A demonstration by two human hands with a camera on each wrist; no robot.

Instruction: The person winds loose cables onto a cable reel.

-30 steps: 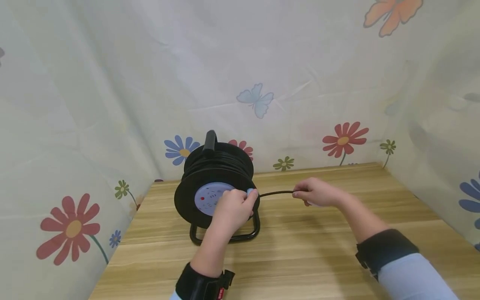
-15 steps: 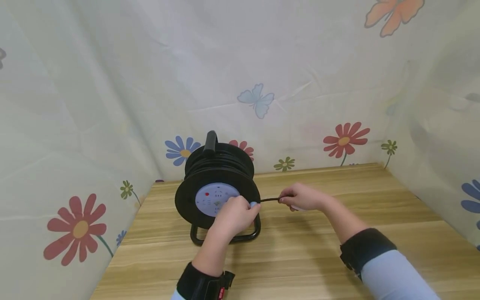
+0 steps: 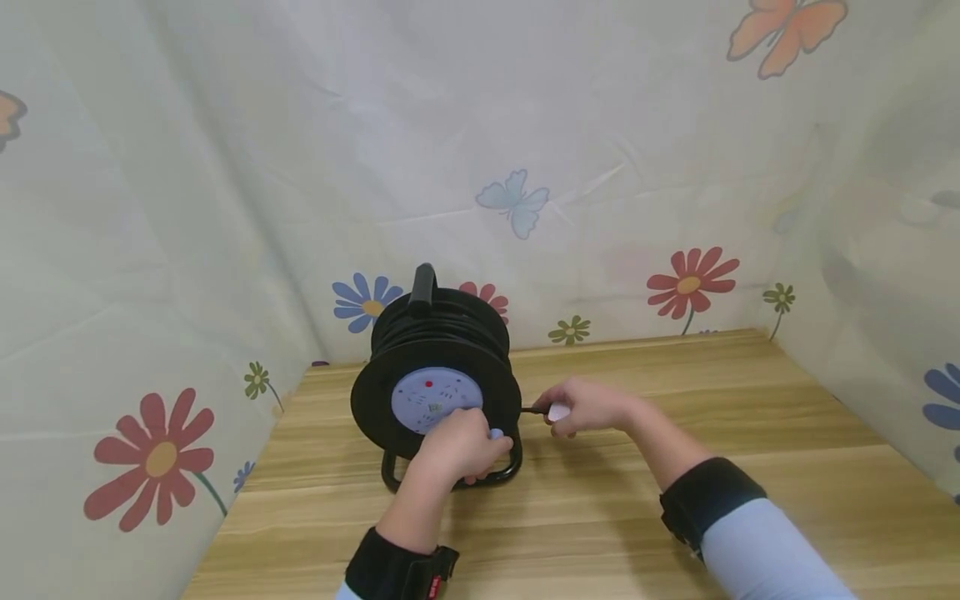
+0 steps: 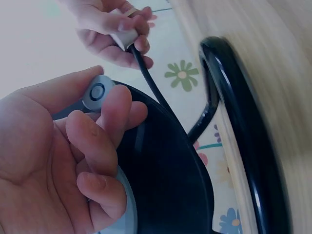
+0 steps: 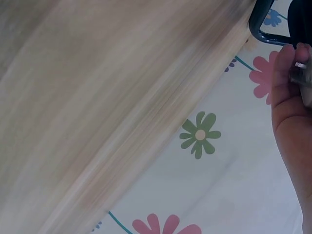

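A black cable reel stands on the table, with dark cable wound on its drum and a pale lilac socket panel on its front. My left hand is at the lower right of the panel, pinching the reel's small winding knob between thumb and fingers. To the right of the reel, my right hand holds a white plug. From the plug a short stretch of cable runs to the reel's edge. The right wrist view catches only part of the right hand and plug.
A black tubular stand supports the reel, and a carry handle rises on top. The wooden table meets a flower-printed curtain at the back. Both wrists wear black straps.
The reel's front has turned clockwise, and my left hand has moved down with the knob. My right hand has come left and closer to the reel, shortening the free cable.
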